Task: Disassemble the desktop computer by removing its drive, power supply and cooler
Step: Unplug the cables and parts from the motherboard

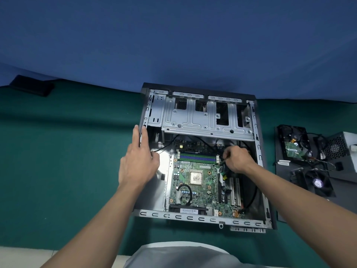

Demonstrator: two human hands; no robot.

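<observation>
While the open computer case point(201, 218) is lying flat at the centre of the green worktop point(67, 161), the person is reaching into it with both bare arms. The left hand point(138, 163) is resting at the case's 9 o'clock wall, its fingers point(136, 132) lying straight and close together along the rim, with the thumb angling in over the bare metal floor. The right hand point(238, 158) is working at about 1 o'clock inside the case, its fingers curling around and pinching a thin dark tool point(223, 161) whose tip is pointing at the right end of the memory slots point(198, 157). Whether the tip is touching the board cannot be told. The motherboard point(185, 194) is sitting exposed, its bare processor point(196, 177) showing near the middle, and the empty metal drive cage point(193, 120) is spanning the 12 o'clock end. At 3 o'clock, apart from the case, the drive point(293, 147), the power supply point(342, 146) and the cooler point(316, 182) are lying on a black panel point(343, 190). A flat black object point(31, 87) is lying at the worktop's 10 o'clock edge.
</observation>
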